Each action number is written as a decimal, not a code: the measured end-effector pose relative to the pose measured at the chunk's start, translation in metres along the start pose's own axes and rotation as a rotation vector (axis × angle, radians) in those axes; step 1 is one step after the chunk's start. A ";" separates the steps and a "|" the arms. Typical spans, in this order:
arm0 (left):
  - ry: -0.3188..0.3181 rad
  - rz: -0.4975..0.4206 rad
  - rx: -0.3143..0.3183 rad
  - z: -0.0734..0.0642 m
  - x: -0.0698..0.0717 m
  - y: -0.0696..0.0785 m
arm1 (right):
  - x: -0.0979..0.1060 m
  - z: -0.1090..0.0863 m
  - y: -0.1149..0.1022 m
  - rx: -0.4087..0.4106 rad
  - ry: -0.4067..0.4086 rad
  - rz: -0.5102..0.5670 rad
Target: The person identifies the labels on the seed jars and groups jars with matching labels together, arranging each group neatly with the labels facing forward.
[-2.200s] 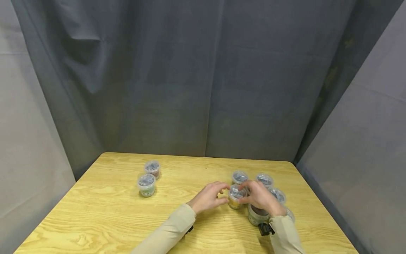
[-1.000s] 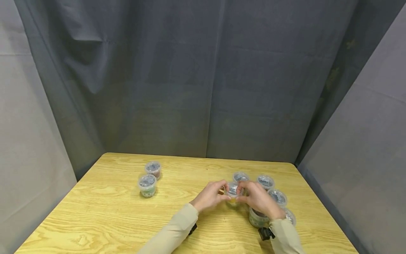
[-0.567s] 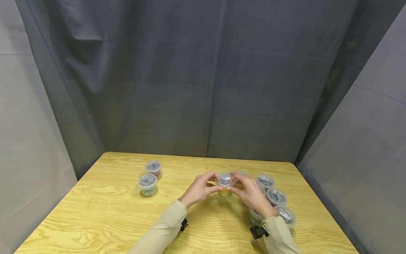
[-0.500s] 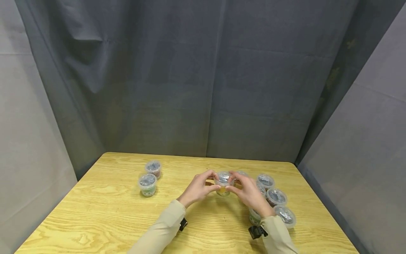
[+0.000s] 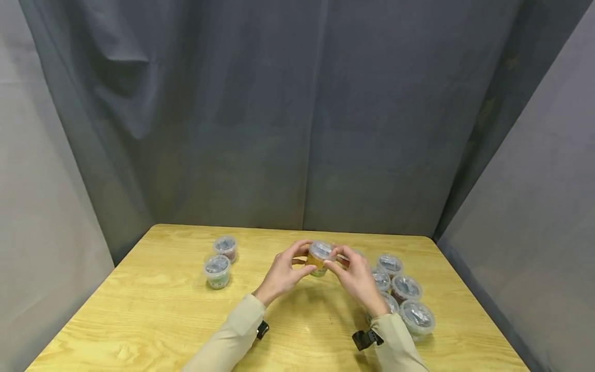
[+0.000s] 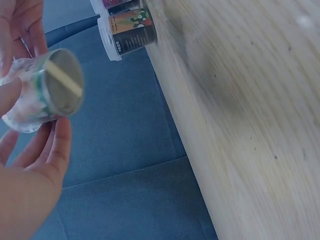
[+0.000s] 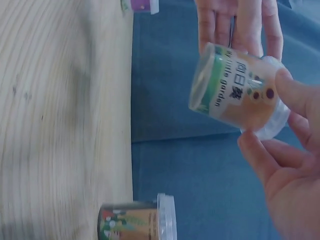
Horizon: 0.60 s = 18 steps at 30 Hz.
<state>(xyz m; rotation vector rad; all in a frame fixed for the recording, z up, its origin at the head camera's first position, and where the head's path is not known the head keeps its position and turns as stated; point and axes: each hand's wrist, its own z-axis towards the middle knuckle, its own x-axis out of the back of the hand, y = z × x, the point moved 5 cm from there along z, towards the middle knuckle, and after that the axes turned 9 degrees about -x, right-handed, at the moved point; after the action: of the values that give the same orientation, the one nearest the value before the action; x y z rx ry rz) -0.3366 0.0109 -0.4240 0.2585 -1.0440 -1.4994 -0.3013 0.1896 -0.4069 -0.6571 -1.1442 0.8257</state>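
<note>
Both hands hold one lidded plastic cup (image 5: 319,258) above the table, tilted. Its label (image 7: 245,87) is orange, green and white and reads "My little garden"; the clear lid shows in the head view, the base (image 6: 64,82) in the left wrist view. My left hand (image 5: 284,271) grips the cup's left side between thumb and fingers. My right hand (image 5: 354,276) pinches it at the right, thumb and fingertips at the lid's rim. In the right wrist view, the right thumb (image 7: 295,92) lies against the lid end.
Several similar lidded cups stand grouped at the right, among them a near one (image 5: 417,318) and a far one (image 5: 389,264). Two more, a green-labelled cup (image 5: 217,272) and a reddish cup (image 5: 225,248), stand at the left of the wooden table (image 5: 153,310). A dark curtain (image 5: 241,129) hangs behind.
Both hands closed on the cup near the right group, lifted it and carried it left. It has since tilted, so its orange label shows more. The other cups stay put.
</note>
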 end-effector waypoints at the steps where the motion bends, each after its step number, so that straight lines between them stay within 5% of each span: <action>1: 0.008 0.006 0.000 0.000 0.001 0.000 | 0.000 0.000 -0.001 -0.012 0.010 0.016; 9: 0.039 0.054 0.015 -0.002 0.005 -0.001 | 0.002 0.001 -0.004 -0.074 0.101 0.083; 18: 0.065 0.110 0.075 -0.007 0.010 -0.008 | -0.001 0.000 -0.010 -0.072 0.116 0.153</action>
<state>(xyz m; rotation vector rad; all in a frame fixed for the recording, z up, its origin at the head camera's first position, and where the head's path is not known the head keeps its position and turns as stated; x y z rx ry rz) -0.3398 -0.0019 -0.4297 0.2959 -1.0475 -1.3471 -0.2993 0.1832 -0.3988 -0.8496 -1.0319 0.8671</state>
